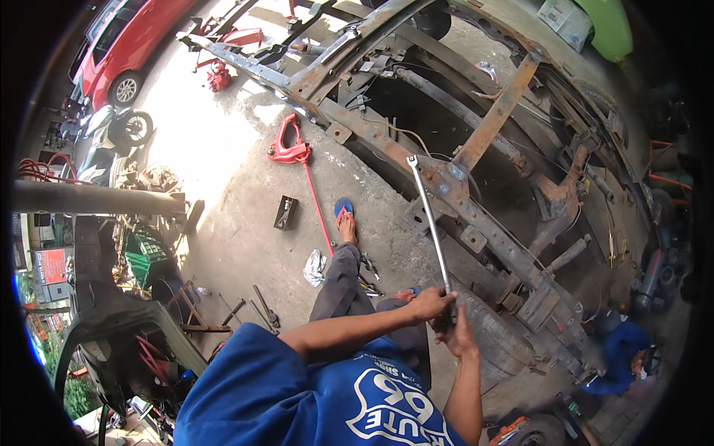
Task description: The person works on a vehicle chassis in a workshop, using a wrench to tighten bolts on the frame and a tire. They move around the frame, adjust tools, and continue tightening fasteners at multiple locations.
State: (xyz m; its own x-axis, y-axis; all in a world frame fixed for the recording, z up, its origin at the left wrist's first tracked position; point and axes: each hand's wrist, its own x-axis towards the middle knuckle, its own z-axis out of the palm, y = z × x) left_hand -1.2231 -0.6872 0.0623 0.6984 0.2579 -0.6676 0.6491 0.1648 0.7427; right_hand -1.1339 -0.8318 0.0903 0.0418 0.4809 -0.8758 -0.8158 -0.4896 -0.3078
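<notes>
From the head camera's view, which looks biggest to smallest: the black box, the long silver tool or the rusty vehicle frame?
1. Rusty vehicle frame
2. Long silver tool
3. Black box

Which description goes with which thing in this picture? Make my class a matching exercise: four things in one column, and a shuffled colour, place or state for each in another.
Things
1. Car
2. Long metal bar
3. Small box
4. Metal frame

Descriptions
A. Black, on the floor
B. Patched with rust
C. Red, at upper left
D. Handle end at the left hand and right hand

Pairs: 1-C; 2-D; 3-A; 4-B
</notes>
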